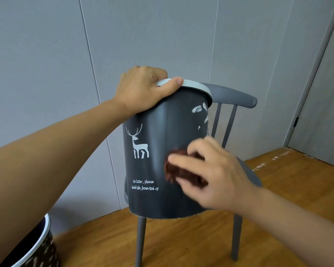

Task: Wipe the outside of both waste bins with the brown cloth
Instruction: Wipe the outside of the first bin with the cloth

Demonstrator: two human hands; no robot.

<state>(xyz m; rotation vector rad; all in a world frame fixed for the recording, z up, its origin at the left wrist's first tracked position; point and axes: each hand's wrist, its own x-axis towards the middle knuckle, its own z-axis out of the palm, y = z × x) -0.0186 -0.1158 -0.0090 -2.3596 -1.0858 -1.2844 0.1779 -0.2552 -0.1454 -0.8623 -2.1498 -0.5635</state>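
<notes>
A dark grey waste bin (pixel 154 170) with a white rim, a white deer and white lettering is held up in front of a grey chair. My left hand (pixel 143 89) grips its rim at the top left, thumb lying along the rim. My right hand (pixel 206 174) holds the brown cloth (pixel 176 167) against the bin's right side, fingers curled over it; this hand is blurred. A second dark bin (pixel 37 249) with a white rim stands on the floor at the bottom left, partly cut off by the frame.
The grey chair (pixel 235 97) stands right behind the held bin, its legs on a wooden floor (pixel 191 243). Grey wall panels fill the background. A door frame (pixel 316 74) runs down the right edge.
</notes>
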